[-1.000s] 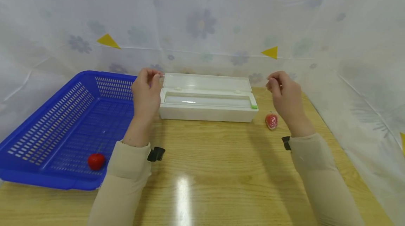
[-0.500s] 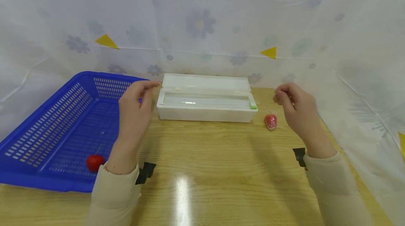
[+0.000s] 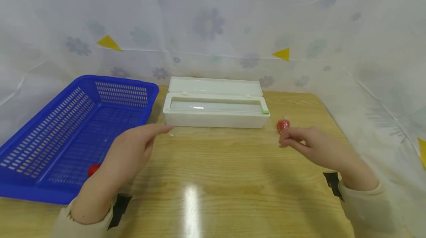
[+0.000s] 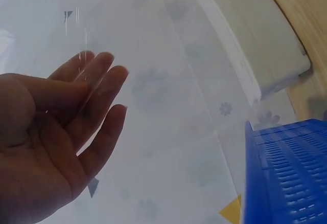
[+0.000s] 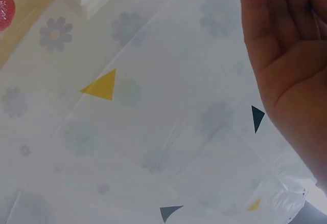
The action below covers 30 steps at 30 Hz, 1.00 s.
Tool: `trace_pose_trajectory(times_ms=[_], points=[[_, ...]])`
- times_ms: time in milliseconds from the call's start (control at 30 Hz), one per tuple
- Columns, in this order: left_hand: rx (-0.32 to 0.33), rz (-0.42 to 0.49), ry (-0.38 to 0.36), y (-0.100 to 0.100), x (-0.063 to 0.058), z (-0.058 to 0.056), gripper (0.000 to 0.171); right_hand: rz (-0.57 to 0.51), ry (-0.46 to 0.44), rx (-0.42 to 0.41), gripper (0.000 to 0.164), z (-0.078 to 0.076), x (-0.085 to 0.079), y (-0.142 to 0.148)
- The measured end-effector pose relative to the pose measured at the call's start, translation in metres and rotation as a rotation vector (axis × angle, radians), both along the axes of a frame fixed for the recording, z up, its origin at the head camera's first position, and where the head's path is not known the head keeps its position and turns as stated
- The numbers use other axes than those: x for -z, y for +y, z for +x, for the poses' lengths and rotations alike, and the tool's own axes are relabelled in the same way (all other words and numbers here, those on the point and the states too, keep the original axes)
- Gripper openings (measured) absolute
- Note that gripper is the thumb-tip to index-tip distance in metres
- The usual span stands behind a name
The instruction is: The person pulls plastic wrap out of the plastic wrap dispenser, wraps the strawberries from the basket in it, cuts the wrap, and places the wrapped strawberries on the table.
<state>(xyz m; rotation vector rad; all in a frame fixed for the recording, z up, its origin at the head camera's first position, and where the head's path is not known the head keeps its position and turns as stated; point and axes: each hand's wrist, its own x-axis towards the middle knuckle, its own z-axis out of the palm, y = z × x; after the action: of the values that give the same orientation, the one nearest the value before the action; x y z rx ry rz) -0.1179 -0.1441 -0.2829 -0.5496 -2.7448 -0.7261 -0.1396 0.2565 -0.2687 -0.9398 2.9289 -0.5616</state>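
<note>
My left hand (image 3: pixel 129 153) pinches a thin clear sheet of cling film between thumb and fingers. In the left wrist view the film (image 4: pixel 85 37) shows as bright streaks above the fingertips. Across from it, my right hand (image 3: pixel 319 149) has thumb and fingers pinched together, and the film between the hands is nearly invisible. Behind them stands a white cling film box (image 3: pixel 217 120) with its lid raised and a green cutter slider (image 3: pixel 265 112) at the right end. A red, film-wrapped fruit like a strawberry (image 3: pixel 283 124) lies just beyond my right fingertips.
A blue plastic basket (image 3: pixel 152 95) stands on the left of the wooden table (image 3: pixel 233 178). Inside it is a red round fruit (image 3: pixel 93 169), partly hidden by my left wrist. A flower-patterned white sheet (image 3: pixel 213 45) hangs behind and at the sides.
Both hands have come back from beside the box toward the table's front and lower, with the cling film. My left hand has gone left and the right hand nearer the wrapped fruit.
</note>
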Motion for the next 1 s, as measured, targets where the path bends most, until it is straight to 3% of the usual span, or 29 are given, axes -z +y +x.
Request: trace_pose_trajectory(times_ms=[167,333,500,600,833,1000], points=[[0.075,-0.126,-0.110,-0.004,0.016,0.008,0.039,0.072,-0.206,-0.025,0.009,0.000,0.016,0.000],[0.111,-0.208,-0.216,-0.004,0.034,0.010,0.041,0.112,-0.304,-0.027,0.008,-0.001,0.036,-0.007],[0.113,-0.254,-0.298,0.000,0.053,0.009,0.044,0.138,-0.300,-0.053,0.009,0.000,0.056,-0.018],[0.125,-0.270,-0.318,0.004,0.063,0.006,0.037,0.162,-0.286,-0.065,0.007,-0.001,0.069,-0.022],[0.185,-0.291,-0.239,0.008,0.086,0.001,0.015,0.173,-0.259,-0.101,0.006,-0.004,0.095,-0.024],[0.184,-0.285,-0.286,0.009,0.093,-0.001,0.010,0.176,-0.269,-0.100,0.006,-0.005,0.104,-0.027]])
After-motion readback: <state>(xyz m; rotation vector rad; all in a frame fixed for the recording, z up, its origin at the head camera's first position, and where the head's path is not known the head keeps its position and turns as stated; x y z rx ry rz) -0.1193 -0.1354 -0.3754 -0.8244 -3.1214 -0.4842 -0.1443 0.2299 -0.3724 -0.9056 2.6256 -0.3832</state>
